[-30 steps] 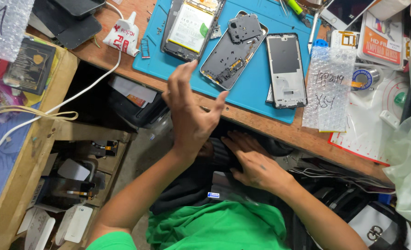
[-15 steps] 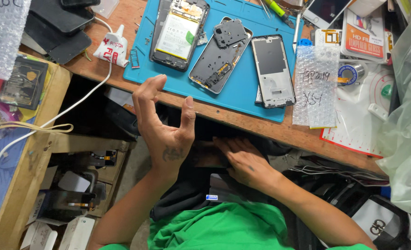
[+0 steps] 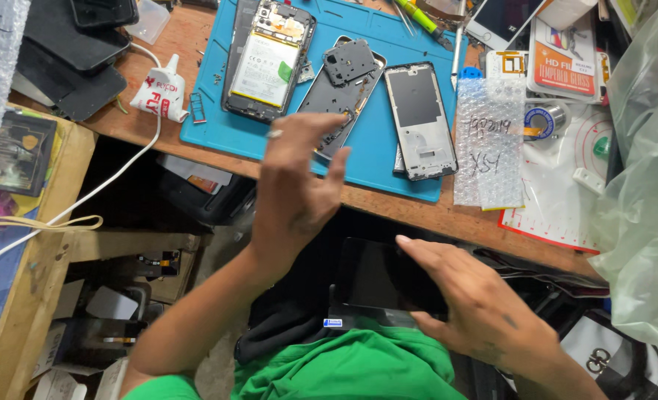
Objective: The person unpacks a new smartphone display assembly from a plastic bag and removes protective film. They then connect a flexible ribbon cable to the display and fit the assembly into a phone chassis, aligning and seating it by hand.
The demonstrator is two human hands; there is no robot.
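Note:
My left hand (image 3: 296, 189) is raised over the front edge of the wooden bench, fingers loosely curled and apart, a tiny pale part pinched near the fingertips at the blue mat's edge. My right hand (image 3: 473, 300) is low over my lap, holding a black phone screen panel (image 3: 381, 275) by its right end. On the blue work mat (image 3: 377, 141) lie an opened phone with a yellow-green battery (image 3: 268, 59), a dark back cover with a camera bracket (image 3: 347, 74) and a black phone frame (image 3: 420, 118).
A bubble-wrap pouch (image 3: 490, 141) lies right of the mat, with a solder spool (image 3: 547, 118) and screen protector boxes (image 3: 562, 55) beyond. A white glue bottle (image 3: 160, 90) and white cable (image 3: 114, 181) sit left. Clear plastic bag (image 3: 644, 170) at right; a cluttered wooden shelf (image 3: 40, 274) at left.
The view has shifted. My left hand rose and turned toward the mat's front edge. My right hand brought a black screen panel up from my lap into view.

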